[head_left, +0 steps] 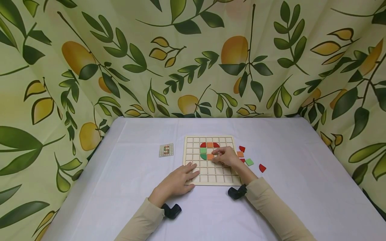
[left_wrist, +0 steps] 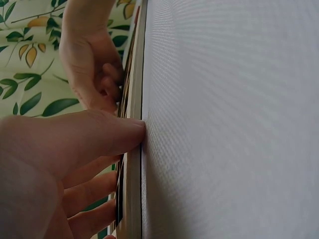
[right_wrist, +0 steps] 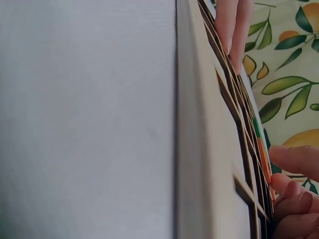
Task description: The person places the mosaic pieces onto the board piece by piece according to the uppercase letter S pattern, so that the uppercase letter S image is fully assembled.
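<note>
A pale wooden grid board (head_left: 208,180) lies on the table with colored tiles set in its cells. My right hand (head_left: 226,156) is over the middle of it, thumb and index finger pinching at an orange square tile (head_left: 209,156); part of that tile is covered by the fingertips. Left of it are a dark green quarter-round tile (head_left: 203,156) and a light green square tile (head_left: 203,150). Two red tiles flank an upper orange tile (head_left: 209,145). My left hand (head_left: 179,179) rests spread on the board's lower left corner, thumb (left_wrist: 114,133) against its edge.
Loose pieces lie right of the board: a light green square (head_left: 249,162), a red quarter-round (head_left: 262,168), and more red and orange ones partly behind the right hand. A small pattern card (head_left: 166,150) sits left of the board. A leaf-print curtain (head_left: 193,67) hangs behind.
</note>
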A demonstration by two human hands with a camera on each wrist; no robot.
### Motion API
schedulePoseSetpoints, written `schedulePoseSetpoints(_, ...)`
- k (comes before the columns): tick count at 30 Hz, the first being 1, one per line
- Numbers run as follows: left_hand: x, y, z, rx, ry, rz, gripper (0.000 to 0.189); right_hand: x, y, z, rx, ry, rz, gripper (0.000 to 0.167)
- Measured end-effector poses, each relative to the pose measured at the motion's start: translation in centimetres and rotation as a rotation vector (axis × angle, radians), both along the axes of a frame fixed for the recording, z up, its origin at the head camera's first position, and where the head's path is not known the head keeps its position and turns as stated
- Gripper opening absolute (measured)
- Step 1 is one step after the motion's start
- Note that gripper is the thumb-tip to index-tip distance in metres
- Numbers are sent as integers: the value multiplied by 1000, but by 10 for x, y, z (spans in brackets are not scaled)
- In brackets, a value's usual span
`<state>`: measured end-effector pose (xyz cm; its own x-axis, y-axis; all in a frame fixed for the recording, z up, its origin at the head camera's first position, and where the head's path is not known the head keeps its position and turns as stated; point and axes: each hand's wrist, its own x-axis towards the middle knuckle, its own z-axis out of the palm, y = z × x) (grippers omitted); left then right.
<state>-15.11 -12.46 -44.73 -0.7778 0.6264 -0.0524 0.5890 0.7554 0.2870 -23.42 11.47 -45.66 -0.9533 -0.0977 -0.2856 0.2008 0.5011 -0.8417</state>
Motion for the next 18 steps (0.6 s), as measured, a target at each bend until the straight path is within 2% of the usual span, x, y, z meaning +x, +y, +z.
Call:
schedulePoseSetpoints(7,0,0,-1,-4,9,-7,51,5,0,0,-34,-2,3,37)
schedulePoseSetpoints(18,-1,-1,-2,-13,23,-17,51,10,5,2,-46,66,44,34)
